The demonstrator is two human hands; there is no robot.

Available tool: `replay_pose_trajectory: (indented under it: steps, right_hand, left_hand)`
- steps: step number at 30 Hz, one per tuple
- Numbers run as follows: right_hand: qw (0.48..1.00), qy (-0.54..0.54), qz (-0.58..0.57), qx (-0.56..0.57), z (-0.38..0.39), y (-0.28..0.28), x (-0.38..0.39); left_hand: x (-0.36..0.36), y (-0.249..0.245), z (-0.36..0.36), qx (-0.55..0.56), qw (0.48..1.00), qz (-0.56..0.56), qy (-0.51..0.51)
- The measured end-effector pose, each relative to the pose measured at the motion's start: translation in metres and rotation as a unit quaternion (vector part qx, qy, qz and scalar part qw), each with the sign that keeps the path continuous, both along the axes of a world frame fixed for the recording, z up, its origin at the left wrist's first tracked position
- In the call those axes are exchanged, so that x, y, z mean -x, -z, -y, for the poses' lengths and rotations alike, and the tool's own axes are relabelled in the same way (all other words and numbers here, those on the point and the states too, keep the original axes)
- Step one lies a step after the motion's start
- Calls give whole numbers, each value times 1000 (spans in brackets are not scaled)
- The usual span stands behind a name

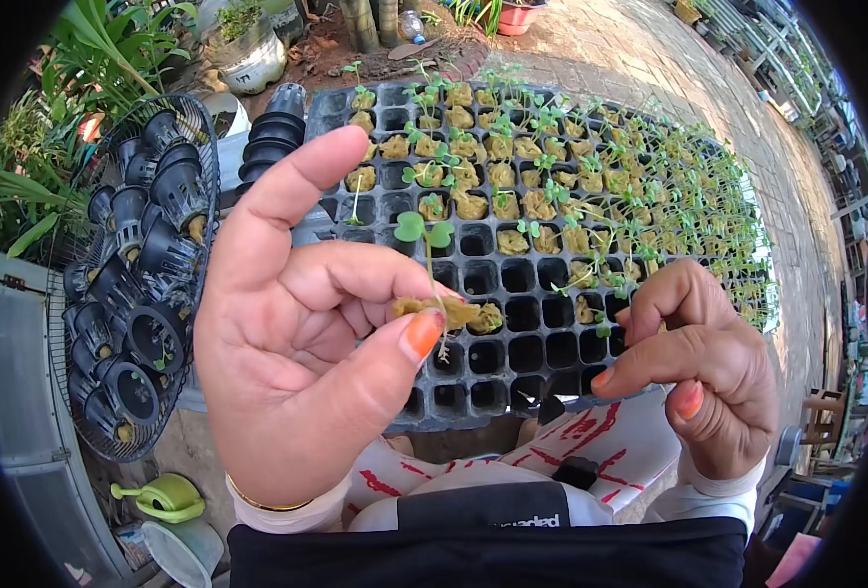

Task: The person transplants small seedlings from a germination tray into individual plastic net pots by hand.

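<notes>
- Brick paving (650, 49) runs outdoors past the far and right edges of a long black seedling tray (524, 316), with potted greenery beyond the tray's far left corner.
- The tray's near edge lies just above the person's lap. The cells along that edge and toward the near left corner are empty, while the far rows and the right end are crowded with sprouts in sponge plugs.
- The left hand (297, 323) is raised over the tray's near left corner. Its thumb and curled fingers pinch a seedling (454, 314) by its sponge cube, and the forefinger sticks up free.
- The seedling's thin stem rises from the cube to two round leaves, clear of the hand and of the tray below.
- The right hand (699, 363) hangs at the near edge toward the tray's right end, well apart from the left. Its fingers are curled in with thumb and forefinger close together, and I cannot tell whether anything is between them.
- Empty cells fill the gap between the two hands.
- A wire basket (206, 147) of black net pots (150, 338) stands just beside the tray's left edge.
- A green watering can (165, 497) sits on the ground below the basket.
</notes>
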State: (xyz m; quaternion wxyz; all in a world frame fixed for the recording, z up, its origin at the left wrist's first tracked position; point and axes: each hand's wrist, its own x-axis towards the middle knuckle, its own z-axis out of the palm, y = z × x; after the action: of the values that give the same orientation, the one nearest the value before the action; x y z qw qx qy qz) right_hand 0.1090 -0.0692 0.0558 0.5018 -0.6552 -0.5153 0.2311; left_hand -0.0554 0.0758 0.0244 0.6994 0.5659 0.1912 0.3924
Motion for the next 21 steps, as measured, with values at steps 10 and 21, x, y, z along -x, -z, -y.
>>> replay_pose_trajectory:
  steps: [10,21]
  right_hand:
    - [992,-56,102,-45,25,28,-15]
    - [966,-90,236,-56,23,49,-11]
  left_hand:
    - [-3,2,0,-7,1000,-5,3]
    - [-7,5,1,-25,1000,-4,-10]
